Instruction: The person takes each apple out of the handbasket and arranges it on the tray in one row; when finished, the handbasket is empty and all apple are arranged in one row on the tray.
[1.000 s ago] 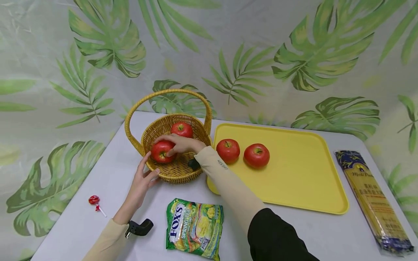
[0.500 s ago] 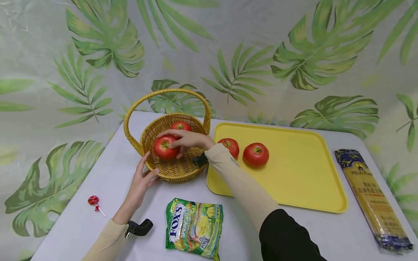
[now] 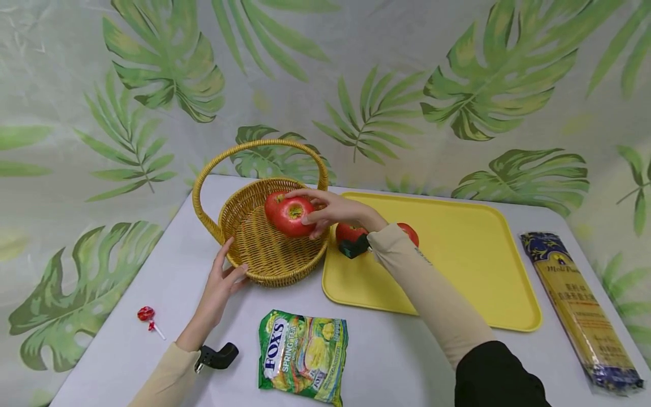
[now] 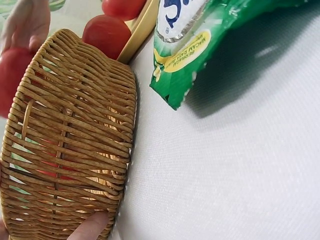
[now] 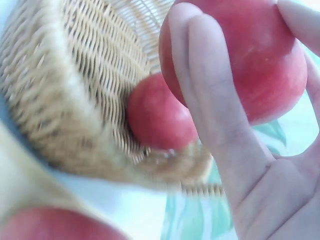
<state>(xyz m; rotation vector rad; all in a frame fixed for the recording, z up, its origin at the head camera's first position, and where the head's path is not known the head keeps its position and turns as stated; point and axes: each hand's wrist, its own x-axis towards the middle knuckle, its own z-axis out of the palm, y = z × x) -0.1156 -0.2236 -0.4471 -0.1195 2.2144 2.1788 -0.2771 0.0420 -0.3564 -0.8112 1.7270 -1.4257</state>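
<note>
The right grip (image 3: 339,208) holds a red apple (image 3: 291,218) near the middle of the frame, thumb on its near side and fingers across the far one, the fruit at the grip's left end and raised over the right half of a wicker basket (image 3: 256,243). A second apple (image 3: 273,199), inside the basket, is partly hidden behind it. The left grip (image 3: 217,285), fingers spread and extended, touches the basket's lower left side. Right of the basket, two more apples (image 3: 350,230) sit on a yellow tray (image 3: 473,260), both partly covered by the right arm. On the white desk (image 3: 175,265), a lollipop (image 3: 146,313) lies at lower left, a candy bag (image 3: 305,356) at bottom centre and a long packet (image 3: 580,311) at far right.
</note>
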